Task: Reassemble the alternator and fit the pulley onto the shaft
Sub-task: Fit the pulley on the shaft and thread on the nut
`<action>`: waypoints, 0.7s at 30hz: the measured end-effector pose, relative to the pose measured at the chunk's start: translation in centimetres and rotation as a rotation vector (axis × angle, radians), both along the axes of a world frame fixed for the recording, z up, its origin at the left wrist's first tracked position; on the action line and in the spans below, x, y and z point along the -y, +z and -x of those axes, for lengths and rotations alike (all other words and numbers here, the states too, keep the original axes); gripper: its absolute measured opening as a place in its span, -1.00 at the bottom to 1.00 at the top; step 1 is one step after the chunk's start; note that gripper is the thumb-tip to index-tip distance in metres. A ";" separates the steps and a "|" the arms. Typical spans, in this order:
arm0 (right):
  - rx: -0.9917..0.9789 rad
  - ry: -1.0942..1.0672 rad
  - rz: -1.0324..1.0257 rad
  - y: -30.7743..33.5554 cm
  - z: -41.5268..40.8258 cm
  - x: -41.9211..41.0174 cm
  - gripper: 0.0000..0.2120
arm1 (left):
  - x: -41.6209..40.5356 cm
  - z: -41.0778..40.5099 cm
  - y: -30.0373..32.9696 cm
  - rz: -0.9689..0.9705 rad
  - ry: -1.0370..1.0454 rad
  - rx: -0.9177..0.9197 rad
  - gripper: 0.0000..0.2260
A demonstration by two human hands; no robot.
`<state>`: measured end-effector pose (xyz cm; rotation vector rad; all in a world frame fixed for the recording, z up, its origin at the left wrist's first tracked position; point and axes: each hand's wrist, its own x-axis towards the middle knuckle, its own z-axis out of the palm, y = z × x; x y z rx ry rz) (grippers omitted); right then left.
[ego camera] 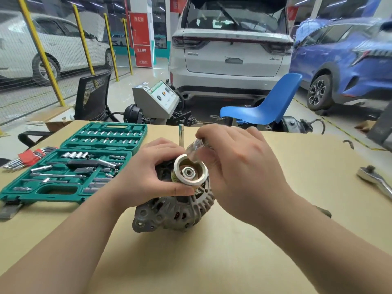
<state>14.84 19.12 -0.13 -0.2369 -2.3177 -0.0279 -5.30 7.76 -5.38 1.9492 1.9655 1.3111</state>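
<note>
A grey alternator [169, 211] stands on the cardboard-covered table [233, 262] with its shaft end tilted up toward me. A silver pulley [200, 166] sits on the shaft, and a nut [187, 172] shows in its centre. My left hand [152, 175] grips the alternator body and the left side of the pulley. My right hand [239, 166] holds a shiny metal socket [195, 149] tilted just above the pulley's rim; my fingers hide its upper end.
An open green socket set [70, 166] lies on the table's left, with a red hex-key set [29, 155] beside it. A ratchet handle [375, 179] rests at the right edge. A slim metal socket [181, 134] stands upright behind the alternator. Chairs, a machine and cars stand beyond the table.
</note>
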 end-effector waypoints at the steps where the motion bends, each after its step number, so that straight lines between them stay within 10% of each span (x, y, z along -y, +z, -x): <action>1: -0.022 -0.009 0.031 0.1 -0.4 -0.5 -0.83 | 0.0 -0.1 0.0 0.000 0.010 0.017 -0.53; 12: 0.725 -0.458 0.309 -6.6 -7.8 -7.3 -0.79 | -2.9 -2.4 0.9 0.049 0.282 0.198 -0.51; 21: 0.768 -0.541 0.288 -8.3 -10.4 -9.7 -0.89 | -6.8 -5.8 1.2 0.050 0.771 0.126 -0.34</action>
